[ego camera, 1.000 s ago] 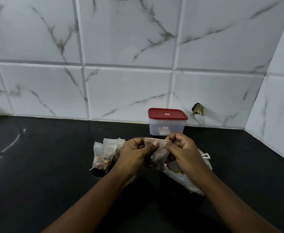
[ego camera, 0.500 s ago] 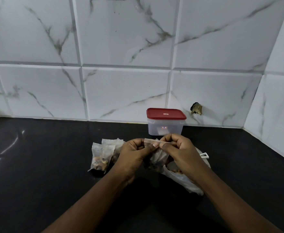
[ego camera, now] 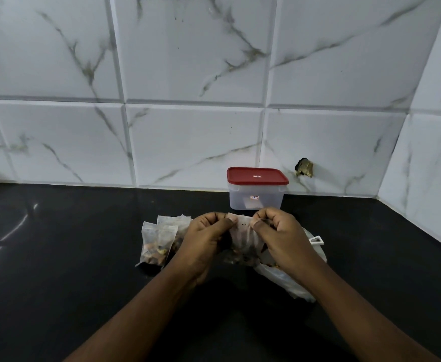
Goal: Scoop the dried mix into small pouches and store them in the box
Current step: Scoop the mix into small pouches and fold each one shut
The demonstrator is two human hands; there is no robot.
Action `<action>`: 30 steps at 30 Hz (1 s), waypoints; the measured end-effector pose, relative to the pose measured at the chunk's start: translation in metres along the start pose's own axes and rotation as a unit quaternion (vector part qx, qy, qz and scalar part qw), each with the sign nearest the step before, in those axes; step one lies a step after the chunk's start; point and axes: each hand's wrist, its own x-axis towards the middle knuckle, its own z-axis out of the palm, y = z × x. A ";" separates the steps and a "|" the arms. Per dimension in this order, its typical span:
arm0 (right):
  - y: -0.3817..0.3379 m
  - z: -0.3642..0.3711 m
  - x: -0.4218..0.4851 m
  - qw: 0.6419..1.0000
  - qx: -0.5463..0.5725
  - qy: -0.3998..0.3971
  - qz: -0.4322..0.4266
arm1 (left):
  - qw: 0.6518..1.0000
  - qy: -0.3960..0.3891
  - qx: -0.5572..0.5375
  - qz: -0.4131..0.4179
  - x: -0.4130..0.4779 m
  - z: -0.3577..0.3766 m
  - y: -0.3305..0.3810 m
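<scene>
Both hands hold one small clear pouch (ego camera: 243, 237) of dried mix above the black counter. My left hand (ego camera: 206, 239) pinches the left end of its top strip, and my right hand (ego camera: 279, 236) pinches the strip close beside it. Two filled pouches (ego camera: 159, 241) lie just left of my left hand. Under my right hand lies the large plastic bag (ego camera: 284, 278) of dried mix, partly hidden. A white scoop handle (ego camera: 317, 240) pokes out behind it. The clear box with a red lid (ego camera: 256, 189) stands shut against the wall behind my hands.
The black counter (ego camera: 70, 257) meets a white marble-tiled wall (ego camera: 188, 139) at the back and a side wall (ego camera: 433, 178) on the right. A small broken hole (ego camera: 304, 167) shows in the tile right of the box.
My right thumb and fingers have slid leftward along the pouch's top strip, closer to my left hand. The pouch stays between both hands.
</scene>
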 end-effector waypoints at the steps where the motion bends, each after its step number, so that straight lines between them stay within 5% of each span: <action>1: 0.000 0.000 0.000 1.000 -0.002 0.001 -0.001 | 1.000 0.002 0.003 0.004 0.000 0.000 0.000; 14: 0.007 0.002 0.002 1.000 0.005 0.005 -0.022 | 0.998 -0.045 -0.050 -0.019 -0.006 0.004 0.007; 30: 0.005 -0.001 0.002 0.999 -0.031 -0.035 -0.014 | 0.994 -0.017 0.107 0.018 0.001 -0.003 0.000</action>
